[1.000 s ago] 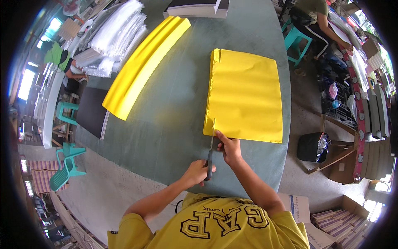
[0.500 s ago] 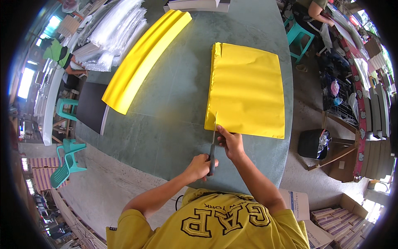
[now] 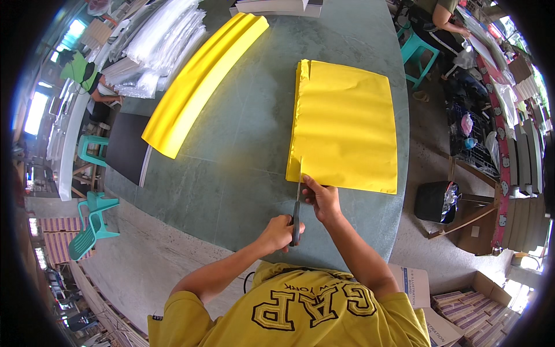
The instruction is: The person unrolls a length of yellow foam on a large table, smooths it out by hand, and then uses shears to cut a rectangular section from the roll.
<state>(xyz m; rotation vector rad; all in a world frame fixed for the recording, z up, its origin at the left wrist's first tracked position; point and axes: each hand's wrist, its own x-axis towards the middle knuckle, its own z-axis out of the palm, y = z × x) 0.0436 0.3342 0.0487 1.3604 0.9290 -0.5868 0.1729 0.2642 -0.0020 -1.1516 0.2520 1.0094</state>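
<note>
A folded stack of yellow paper [image 3: 347, 127] lies on the right part of the table, its left edge ragged. My left hand [image 3: 278, 233] is closed round the handles of black-handled scissors [image 3: 296, 215]. Their blades point away from me and reach over the near left corner of the yellow paper. My right hand [image 3: 324, 199] grips the near edge of that paper beside the blades, thumb on top and the other fingers partly hidden. Farther left lies a long, curled strip of yellow paper [image 3: 205, 87], apart from both hands.
The grey-green table [image 3: 231, 191] carries a black board [image 3: 127, 144] and clear plastic sleeves [image 3: 165, 46] at the left. Green stools [image 3: 417, 55] and a black bin [image 3: 437, 200] stand on the floor. Co-workers' arms [image 3: 448, 24] show at both sides.
My hands, the scissors and the yellow paper look unmoved. At the far right, clear plastic near the co-worker has shifted slightly.
</note>
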